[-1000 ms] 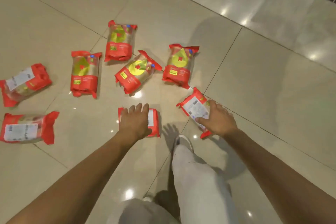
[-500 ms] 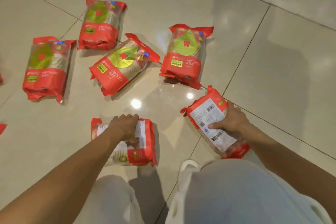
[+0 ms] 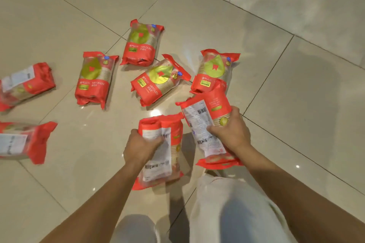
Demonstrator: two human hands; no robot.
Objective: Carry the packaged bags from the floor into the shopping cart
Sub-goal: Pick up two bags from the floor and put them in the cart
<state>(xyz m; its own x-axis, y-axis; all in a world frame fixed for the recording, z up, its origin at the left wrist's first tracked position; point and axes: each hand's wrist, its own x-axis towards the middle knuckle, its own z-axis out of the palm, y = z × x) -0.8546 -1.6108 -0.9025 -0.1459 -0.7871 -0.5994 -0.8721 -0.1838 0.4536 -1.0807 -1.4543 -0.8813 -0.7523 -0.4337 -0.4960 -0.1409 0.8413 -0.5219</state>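
At the far left two spare bags (image 3: 25, 85) lie label up on the floor (image 3: 59, 16). Four cluster bags (image 3: 95, 79) sit face up further in, and none of these needs touching now. The left hand (image 3: 140, 147) curls its fingers round the side of the left bag (image 3: 160, 156), which appears lifted off the tiles, label up. Just beside it, the right hand (image 3: 231, 134) grips the right bag (image 3: 203, 116) round its middle. That bag is tilted, its upper end overlapping the nearest cluster bag in view. The step is the lift and carry. The film looks slippery, so squeeze through to the firm contents, keep the two held bags apart and rise steadily. The shopping cart is out of view, so find it before stepping round the rest.
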